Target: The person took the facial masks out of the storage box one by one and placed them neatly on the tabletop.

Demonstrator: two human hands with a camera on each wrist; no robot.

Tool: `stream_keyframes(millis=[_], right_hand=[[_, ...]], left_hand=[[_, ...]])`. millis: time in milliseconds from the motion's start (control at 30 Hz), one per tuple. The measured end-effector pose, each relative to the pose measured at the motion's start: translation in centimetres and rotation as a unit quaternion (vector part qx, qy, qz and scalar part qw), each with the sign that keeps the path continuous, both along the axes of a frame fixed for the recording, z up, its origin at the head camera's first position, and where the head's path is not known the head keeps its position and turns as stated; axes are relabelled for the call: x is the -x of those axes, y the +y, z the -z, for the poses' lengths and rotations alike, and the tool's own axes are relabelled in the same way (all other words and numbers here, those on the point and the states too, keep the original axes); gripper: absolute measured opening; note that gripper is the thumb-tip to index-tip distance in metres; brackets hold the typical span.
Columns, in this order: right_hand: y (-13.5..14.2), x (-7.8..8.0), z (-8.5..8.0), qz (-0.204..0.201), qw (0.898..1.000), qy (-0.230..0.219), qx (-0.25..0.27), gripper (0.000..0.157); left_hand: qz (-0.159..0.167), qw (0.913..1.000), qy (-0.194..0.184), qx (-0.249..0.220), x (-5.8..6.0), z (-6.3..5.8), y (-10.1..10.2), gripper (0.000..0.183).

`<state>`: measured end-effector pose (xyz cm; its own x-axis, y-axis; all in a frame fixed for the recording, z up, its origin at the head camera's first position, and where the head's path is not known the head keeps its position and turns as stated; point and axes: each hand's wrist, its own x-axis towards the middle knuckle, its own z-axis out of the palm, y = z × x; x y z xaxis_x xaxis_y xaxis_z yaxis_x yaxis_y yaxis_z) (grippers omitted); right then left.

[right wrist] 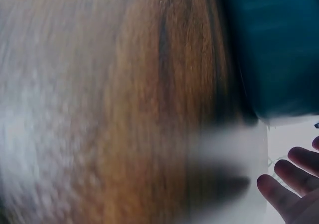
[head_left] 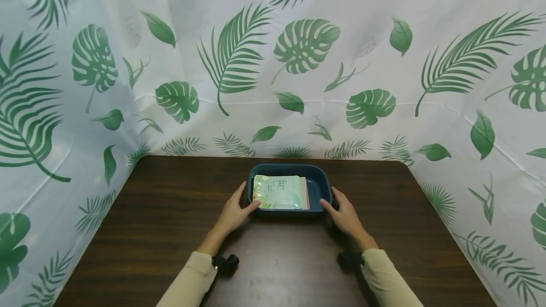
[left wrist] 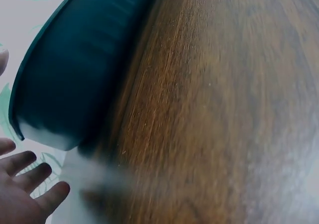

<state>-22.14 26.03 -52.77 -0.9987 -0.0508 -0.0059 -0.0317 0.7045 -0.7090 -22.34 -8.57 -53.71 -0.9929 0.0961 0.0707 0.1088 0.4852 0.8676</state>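
Pkts (head_left: 278, 192) already in tray (head_left: 316, 187), left side. L hand (head_left: 233, 211) & R hand (head_left: 344, 213) at its ends, fingers spread, nearly straight, no firm grip visible; what's left, can't tell.

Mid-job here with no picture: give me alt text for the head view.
A dark-blue, rounded rectangular tray holding a pale-green printed packet lies between a person's left grip and right grip, whose thumbs overlap its near corners. It is near the far edge of a dark-brown wood-grain table; behind is a white sheet with green leaf prints.
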Motion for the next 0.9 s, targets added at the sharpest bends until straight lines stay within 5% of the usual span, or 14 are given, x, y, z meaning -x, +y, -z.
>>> stream_keyframes(millis=[467,900], right_hand=[[-0.4,0.1,0.4,-0.009,0.999,0.01,0.037,0.073],[-1.2,-0.2,0.4,0.008,0.997,0.001,0.081,0.065]], left_hand=[[0.023,0.9968,0.022,-0.073,0.1,0.0,1.0,0.073],[0.011,0.9937,0.029,-0.108,0.0,0.3,1.2,0.067]])
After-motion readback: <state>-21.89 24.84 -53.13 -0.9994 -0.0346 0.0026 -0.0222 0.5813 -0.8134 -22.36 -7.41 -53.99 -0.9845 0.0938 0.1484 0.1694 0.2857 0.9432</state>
